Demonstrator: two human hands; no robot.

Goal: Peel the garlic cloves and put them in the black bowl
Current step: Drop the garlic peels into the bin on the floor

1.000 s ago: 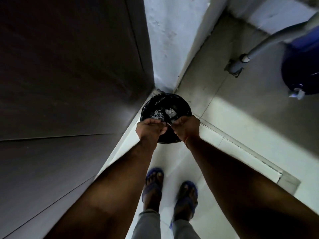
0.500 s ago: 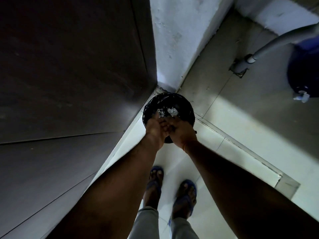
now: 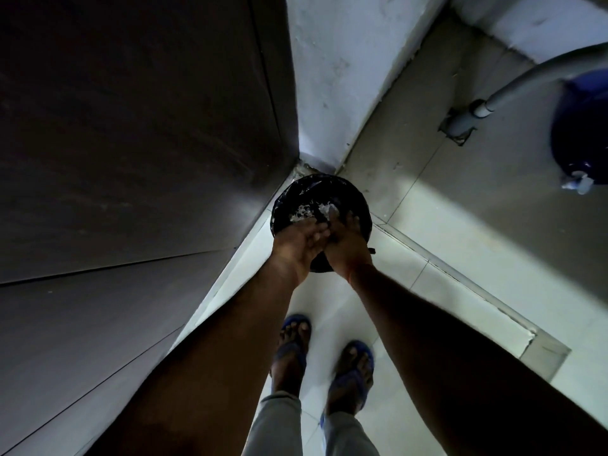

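Both hands are held out over a black bin (image 3: 320, 205) that stands on the floor (image 3: 427, 245) in the corner where a dark panel (image 3: 131, 126) meets a white wall (image 3: 335, 60). The left hand (image 3: 297, 241) lies over the bin's near left rim, back up, its fingers reaching toward the right hand and meeting it above the bin's near half. The right hand (image 3: 345, 245) is just beside it on the right, its fingers pointing away from the person and down into the bin. The two hands touch where the fingers meet, and the grip there looks pressed together, fingers against fingers; whether anything is pinched between them cannot be told, since the spot is dark and blurred. Pale flaky scraps (image 3: 312, 210) lie inside the bin, just beyond the fingertips and lower than the hands; they are too small to say whether they are garlic skins. No garlic clove can be made out in either hand. Nearer than the bin, two feet in blue sandals (image 3: 353, 373) stand on the pale tiles, below the forearms. Right of the bin and well apart, a grey pipe (image 3: 513, 90) meets the floor, and a blue container (image 3: 582, 126) sits at the frame's right edge.
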